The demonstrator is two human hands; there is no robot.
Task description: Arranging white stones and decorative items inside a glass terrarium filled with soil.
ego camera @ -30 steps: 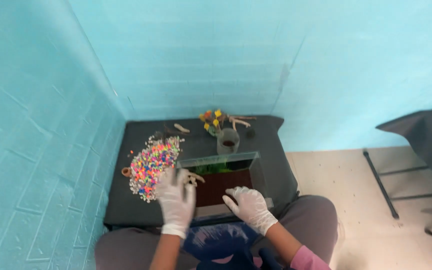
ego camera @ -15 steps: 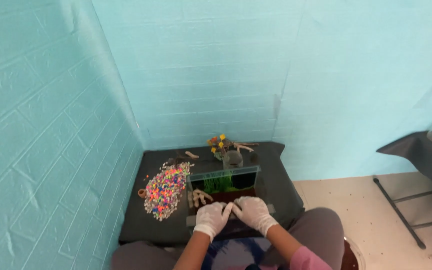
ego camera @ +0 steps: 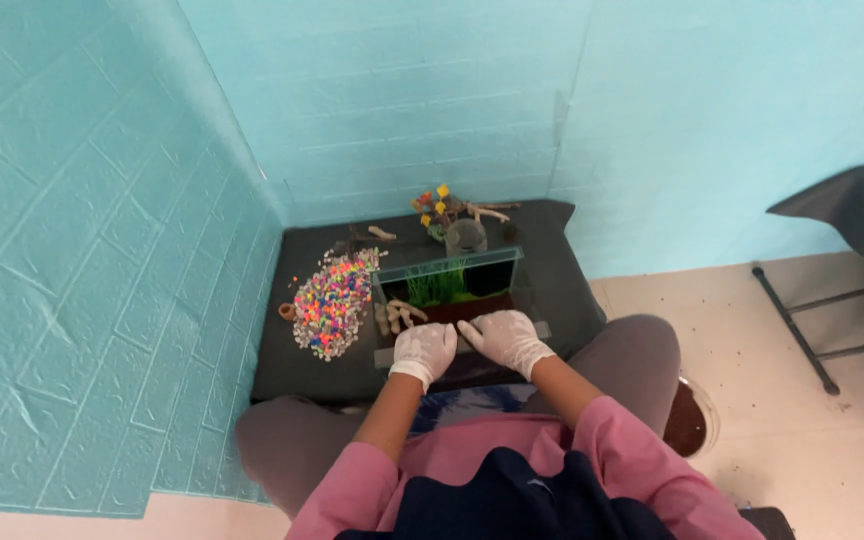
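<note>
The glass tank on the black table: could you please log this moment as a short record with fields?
Tank: small glass aquarium, dark soil and green plants inside
Left hand: white glove, resting on the near rim
Right hand: white glove, on the near rim
Left of tank: heap of multicoloured gravel
Behind tank: glass jar, driftwood
Surface: black table

Turquoise brick-pattern walls [ego camera: 372, 110] meet a pale speckled floor [ego camera: 752, 400].
</note>
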